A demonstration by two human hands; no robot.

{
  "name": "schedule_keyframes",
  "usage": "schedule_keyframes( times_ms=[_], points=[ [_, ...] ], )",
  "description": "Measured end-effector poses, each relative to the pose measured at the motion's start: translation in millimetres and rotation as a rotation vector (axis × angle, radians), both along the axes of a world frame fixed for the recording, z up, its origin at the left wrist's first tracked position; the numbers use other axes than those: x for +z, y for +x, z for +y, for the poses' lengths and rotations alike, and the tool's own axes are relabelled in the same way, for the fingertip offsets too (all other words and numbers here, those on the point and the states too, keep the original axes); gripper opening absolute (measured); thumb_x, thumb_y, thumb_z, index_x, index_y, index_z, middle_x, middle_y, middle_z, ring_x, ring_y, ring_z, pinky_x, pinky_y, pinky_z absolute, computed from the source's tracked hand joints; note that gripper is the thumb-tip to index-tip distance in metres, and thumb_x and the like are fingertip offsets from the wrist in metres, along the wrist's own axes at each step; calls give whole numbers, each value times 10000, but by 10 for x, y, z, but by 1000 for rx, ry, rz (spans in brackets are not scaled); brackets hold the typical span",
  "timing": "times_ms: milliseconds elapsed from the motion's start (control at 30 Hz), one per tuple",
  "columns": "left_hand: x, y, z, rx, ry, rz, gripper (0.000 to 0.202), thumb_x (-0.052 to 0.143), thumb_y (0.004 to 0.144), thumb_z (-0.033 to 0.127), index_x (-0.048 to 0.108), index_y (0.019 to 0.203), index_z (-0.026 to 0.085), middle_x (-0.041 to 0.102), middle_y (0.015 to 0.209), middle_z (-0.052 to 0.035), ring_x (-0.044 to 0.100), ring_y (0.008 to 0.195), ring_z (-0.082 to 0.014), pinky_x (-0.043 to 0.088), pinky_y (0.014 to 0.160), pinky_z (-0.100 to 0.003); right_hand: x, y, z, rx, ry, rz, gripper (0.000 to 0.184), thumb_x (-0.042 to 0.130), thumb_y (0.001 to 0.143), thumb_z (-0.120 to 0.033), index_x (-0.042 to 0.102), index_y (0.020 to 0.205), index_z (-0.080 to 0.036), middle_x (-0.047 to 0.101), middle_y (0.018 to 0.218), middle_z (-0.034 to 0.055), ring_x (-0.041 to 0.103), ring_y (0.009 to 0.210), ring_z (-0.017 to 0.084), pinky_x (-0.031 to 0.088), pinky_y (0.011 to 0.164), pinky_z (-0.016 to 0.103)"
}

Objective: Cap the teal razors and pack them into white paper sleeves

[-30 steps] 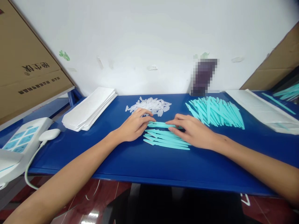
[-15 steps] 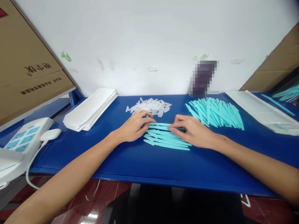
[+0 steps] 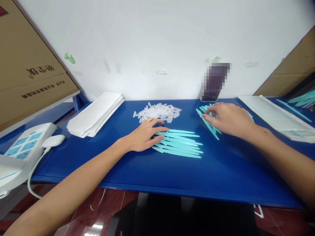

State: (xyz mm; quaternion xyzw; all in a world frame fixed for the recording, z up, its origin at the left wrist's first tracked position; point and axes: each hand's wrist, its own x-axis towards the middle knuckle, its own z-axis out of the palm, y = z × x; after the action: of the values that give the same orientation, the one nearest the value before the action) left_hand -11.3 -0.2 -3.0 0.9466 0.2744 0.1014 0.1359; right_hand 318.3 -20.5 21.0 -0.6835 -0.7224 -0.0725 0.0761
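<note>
A row of several turquoise plastic sticks (image 3: 179, 142) lies side by side at the middle of the blue table (image 3: 157, 173). My left hand (image 3: 145, 134) rests flat at the row's left end, fingers spread and touching the stick tips. My right hand (image 3: 227, 119) is over the loose pile of turquoise sticks (image 3: 209, 123) at the right, fingers curled down onto them; I cannot tell whether it grips one. A heap of small clear plastic caps (image 3: 158, 112) lies just beyond my left hand.
A stack of white sleeves (image 3: 94, 114) lies at the back left, another white stack (image 3: 278, 116) at the right. A white device (image 3: 22, 149) with a corded mouse-like part (image 3: 52, 141) sits at the left edge. Cardboard boxes (image 3: 29, 72) flank both sides. A phone (image 3: 214, 82) leans on the wall.
My right hand left the laid-out row and moved right and back to the loose pile. My left hand stayed at the row's left end, fingers spreading slightly.
</note>
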Motion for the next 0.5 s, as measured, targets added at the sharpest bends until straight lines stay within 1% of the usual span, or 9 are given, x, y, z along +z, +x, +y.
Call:
schedule_keyframes(
  times_ms=[67,167,333,400,500],
  points=[
    [3,7,-12,1,-7,6,479,350,1057,499,545,1451,308,467,1478,-103,423,1338,-317,377,1093,-523,6,71,35,-44,-92,-15,375,505,897,-534,739,879,-241,736,877,85,638,784,298,364,581,361],
    [10,10,-25,-4,3,1,474,357,1056,502,545,1451,321,465,1487,-98,422,1342,-318,374,1093,-527,-24,89,47,-65,-193,-22,362,547,866,-561,719,802,-248,725,825,85,635,797,304,375,584,367],
    [2,7,-10,-1,50,-13,459,378,1055,476,542,1447,300,488,1458,-112,435,1330,-312,381,1085,-521,-63,81,45,-82,-243,-10,266,582,865,-456,736,826,-242,729,818,82,635,808,291,372,578,354],
    [-9,-2,15,17,104,-64,426,383,1058,411,571,1412,267,517,1422,-118,458,1310,-304,393,1078,-507,-69,78,44,-75,-251,2,246,587,863,-430,742,842,-239,737,840,78,635,807,285,371,572,348],
    [-21,-23,59,46,230,-245,375,361,1029,239,678,1228,205,591,1284,-114,550,1164,-260,451,992,-450,-89,15,23,-10,-235,53,232,584,865,-406,744,855,-239,738,871,68,635,807,266,378,574,337]
  ],
)
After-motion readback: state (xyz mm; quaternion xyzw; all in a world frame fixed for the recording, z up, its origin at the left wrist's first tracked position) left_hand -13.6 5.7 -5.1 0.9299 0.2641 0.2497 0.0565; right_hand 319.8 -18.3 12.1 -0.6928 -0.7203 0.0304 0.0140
